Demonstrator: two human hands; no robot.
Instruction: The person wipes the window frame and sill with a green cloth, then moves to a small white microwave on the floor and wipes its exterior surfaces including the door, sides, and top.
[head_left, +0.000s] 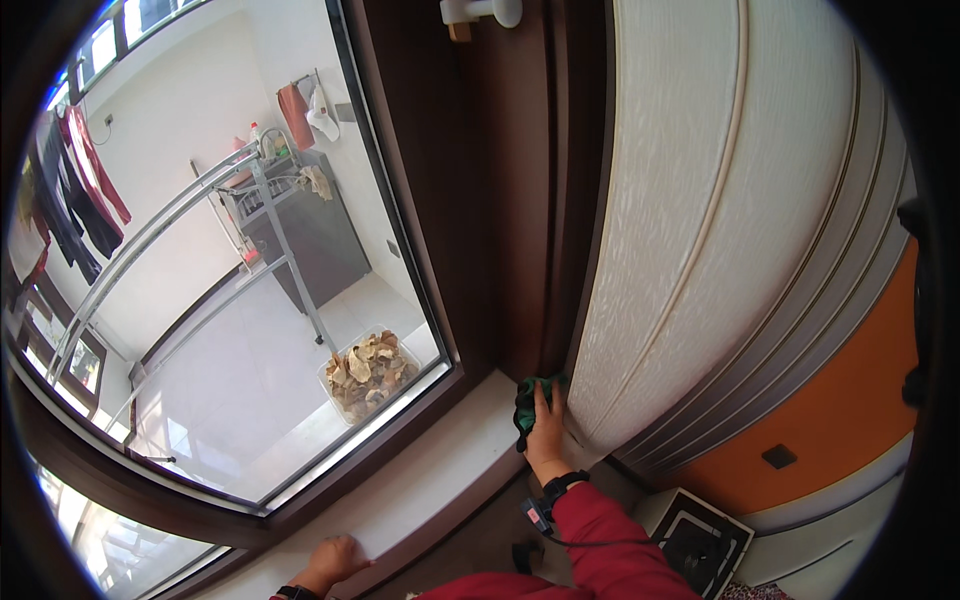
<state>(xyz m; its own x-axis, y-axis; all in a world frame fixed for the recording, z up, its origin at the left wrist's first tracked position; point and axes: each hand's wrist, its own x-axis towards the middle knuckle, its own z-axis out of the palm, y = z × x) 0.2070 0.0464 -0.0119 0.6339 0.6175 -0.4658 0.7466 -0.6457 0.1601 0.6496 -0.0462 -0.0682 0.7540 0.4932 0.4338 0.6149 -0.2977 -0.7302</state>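
My right hand grips a bunched dark green and black cloth. It presses the cloth into the far right corner of the white window sill, where the sill meets the brown window frame and the pale textured wall panel. Part of the cloth is hidden under my fingers. Lower left, my left hand rests on the sill with its fingers curled in, and nothing shows in it.
Behind the glass stand a metal drying rack and a tub of dried leaves or peels. A white window handle juts out above. A black-topped box stands low on the right, near an orange wall panel.
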